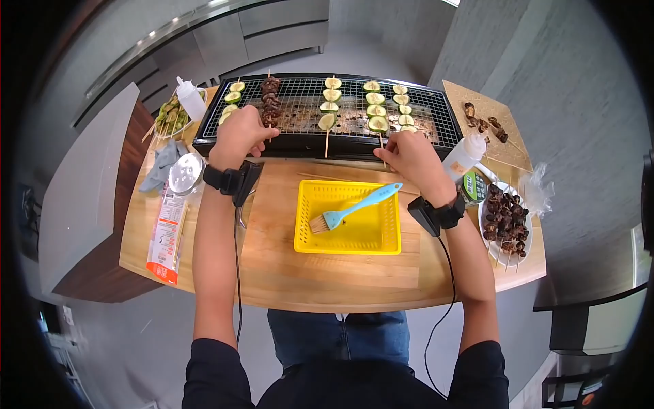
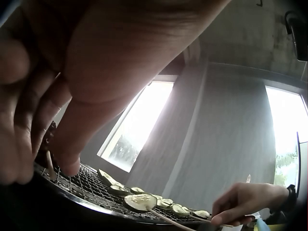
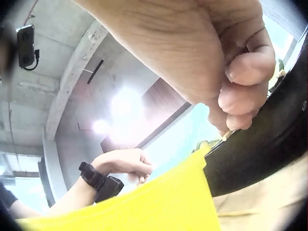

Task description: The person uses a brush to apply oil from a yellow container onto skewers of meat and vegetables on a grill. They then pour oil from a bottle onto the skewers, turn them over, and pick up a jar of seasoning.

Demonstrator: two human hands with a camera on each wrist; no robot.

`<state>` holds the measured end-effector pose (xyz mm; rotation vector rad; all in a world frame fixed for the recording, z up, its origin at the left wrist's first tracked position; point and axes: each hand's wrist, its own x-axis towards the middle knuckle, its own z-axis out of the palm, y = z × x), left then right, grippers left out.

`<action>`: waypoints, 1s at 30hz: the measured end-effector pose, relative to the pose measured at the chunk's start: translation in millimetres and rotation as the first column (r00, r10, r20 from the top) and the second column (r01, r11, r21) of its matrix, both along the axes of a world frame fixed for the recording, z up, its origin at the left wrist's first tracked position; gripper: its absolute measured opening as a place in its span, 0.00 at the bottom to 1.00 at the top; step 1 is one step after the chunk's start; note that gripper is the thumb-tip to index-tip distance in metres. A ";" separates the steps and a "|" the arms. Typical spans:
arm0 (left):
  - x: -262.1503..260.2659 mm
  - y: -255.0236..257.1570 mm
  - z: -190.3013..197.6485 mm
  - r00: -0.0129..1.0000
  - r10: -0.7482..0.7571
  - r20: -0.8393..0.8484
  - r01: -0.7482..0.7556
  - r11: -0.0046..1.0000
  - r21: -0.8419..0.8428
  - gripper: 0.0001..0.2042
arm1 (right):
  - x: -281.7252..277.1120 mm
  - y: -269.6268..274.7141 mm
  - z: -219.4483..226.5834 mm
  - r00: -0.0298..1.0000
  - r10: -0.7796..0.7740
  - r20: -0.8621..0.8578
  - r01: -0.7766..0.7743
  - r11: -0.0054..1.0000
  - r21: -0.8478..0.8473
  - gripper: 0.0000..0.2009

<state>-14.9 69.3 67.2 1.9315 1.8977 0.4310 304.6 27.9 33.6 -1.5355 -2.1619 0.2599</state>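
My left hand [image 1: 237,136] is at the near edge of the grill, beside the dark meat skewer [image 1: 270,102]. Its thumb and fingers stand on either side of that skewer's bare stick [image 2: 50,164], and a gap shows between them in the left wrist view. With thumb and fingertips, my right hand [image 1: 411,158] pinches the stick end of a zucchini skewer [image 1: 375,110] that lies on the grill's wire grate [image 1: 300,102]. Another zucchini skewer [image 1: 330,95] lies between the two hands, its stick jutting over the front edge.
On the wooden table [image 1: 272,273], a yellow basket [image 1: 300,235] holds a blue basting brush [image 1: 368,200]. To the right stand a squeeze bottle [image 1: 466,155] and a plate [image 1: 489,249] of meat skewers. At left are a shaker [image 1: 186,174], a cloth [image 1: 161,165] and another bottle [image 1: 191,100].
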 end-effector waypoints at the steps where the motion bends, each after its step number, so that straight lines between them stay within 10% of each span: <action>1: 0.0 1.0 -1.7 1.000 0.001 0.000 -0.001 1.000 0.000 0.17 | 0.3 0.2 -0.3 1.000 0.001 0.000 -0.001 1.000 0.000 0.14; 30: 7.3 -6.1 19.9 0.969 0.033 0.246 -0.014 0.997 -0.079 0.13 | 10.4 3.3 -4.7 0.999 -0.029 -0.030 0.029 1.000 -0.010 0.08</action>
